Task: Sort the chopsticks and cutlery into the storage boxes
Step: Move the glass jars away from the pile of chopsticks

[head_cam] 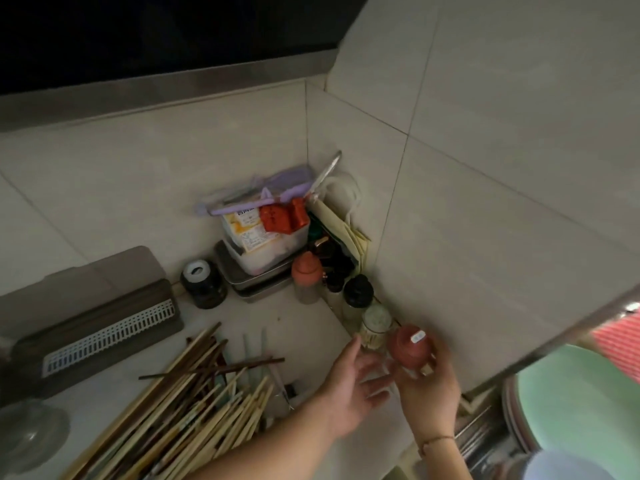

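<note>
A big pile of pale and dark chopsticks (194, 400) lies on the counter at the lower left. Behind it sits a brown storage box (86, 323) with a white slotted insert. My right hand (427, 386) grips a small jar with a red-brown cap (408, 346) beside the tiled wall. My left hand (349, 379) hovers just left of that jar, fingers spread and holding nothing. A clear jar with a pale lid (375, 323) stands right behind the two hands.
The corner holds a clear tub (266, 244) on metal trays, a dark jar (204, 284), an orange-capped bottle (306, 275) and dark bottles (356, 292). Green plates (581, 403) stand in a rack at the right. A glass lid (31, 434) lies at the lower left.
</note>
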The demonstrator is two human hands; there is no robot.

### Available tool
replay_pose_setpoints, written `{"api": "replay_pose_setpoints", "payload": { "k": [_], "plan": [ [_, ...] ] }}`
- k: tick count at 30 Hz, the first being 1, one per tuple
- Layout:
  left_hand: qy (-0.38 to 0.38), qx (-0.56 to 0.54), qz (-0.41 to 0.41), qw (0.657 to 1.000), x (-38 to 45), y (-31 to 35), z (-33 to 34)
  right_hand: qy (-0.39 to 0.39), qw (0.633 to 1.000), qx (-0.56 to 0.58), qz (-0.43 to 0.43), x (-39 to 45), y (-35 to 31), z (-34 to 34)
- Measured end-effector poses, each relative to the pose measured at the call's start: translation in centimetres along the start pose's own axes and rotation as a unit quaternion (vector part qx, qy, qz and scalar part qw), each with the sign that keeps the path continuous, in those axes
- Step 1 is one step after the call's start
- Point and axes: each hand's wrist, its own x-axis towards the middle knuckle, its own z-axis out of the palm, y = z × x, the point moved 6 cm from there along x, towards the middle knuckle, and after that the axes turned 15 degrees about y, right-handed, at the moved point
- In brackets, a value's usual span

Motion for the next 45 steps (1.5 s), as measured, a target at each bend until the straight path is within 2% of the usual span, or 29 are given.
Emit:
{"api": "replay_pose_setpoints", "payload": {
  "k": [9,14,19,21,23,25,26,28,30,35,39,42,45],
  "plan": [
    [0.012,-0.037,-0.010,0.999,1.5,-0.5,0.2,0.008,1.000,-0.007,-0.003,0.1,2.2,2.2],
    [0.014,-0.033,-0.004,0.999,1.7,-0.2,0.3,0.017,0.999,-0.008,-0.043,0.2,2.1,2.4],
    [0.011,0.002,0.026,1.000,1.0,0.4,-0.3,-0.007,0.996,-0.033,-0.085,-0.3,3.2,2.3],
    [0.016,0.021,0.047,0.999,0.6,1.0,-1.7,0.024,0.995,-0.050,-0.088,-0.8,4.0,1.9],
    [0.028,0.030,0.068,0.997,0.1,1.8,-3.8,0.093,0.990,-0.057,-0.095,-1.8,4.2,1.0],
    [0.042,0.013,0.080,0.996,-0.8,2.9,-6.5,0.148,0.976,-0.063,-0.148,-3.5,2.9,0.3],
    [0.047,-0.009,0.082,0.995,-1.4,3.5,-8.0,0.151,0.970,-0.058,-0.182,-4.3,1.8,0.4],
    [0.058,-0.075,0.084,0.992,-2.5,4.6,-11.2,0.107,0.963,-0.008,-0.248,-5.9,-0.9,2.1],
    [0.075,-0.138,0.090,0.984,-3.8,5.6,-14.5,0.011,0.954,0.047,-0.297,-8.2,-4.0,5.0],
    [0.114,-0.206,0.149,0.960,-8.3,7.1,-22.4,-0.257,0.916,0.105,-0.289,-17.0,-11.5,12.5],
    [0.168,-0.247,0.197,0.934,-11.6,7.1,-29.9,-0.406,0.843,0.104,-0.338,-26.0,-15.5,16.6],
    [0.216,-0.286,0.225,0.906,-14.2,6.3,-35.2,-0.507,0.764,0.077,-0.391,-32.7,-17.4,19.0],
    [0.284,-0.303,0.232,0.880,-16.4,4.6,-40.0,-0.559,0.699,0.048,-0.444,-38.6,-18.8,20.4]
  ]
}}
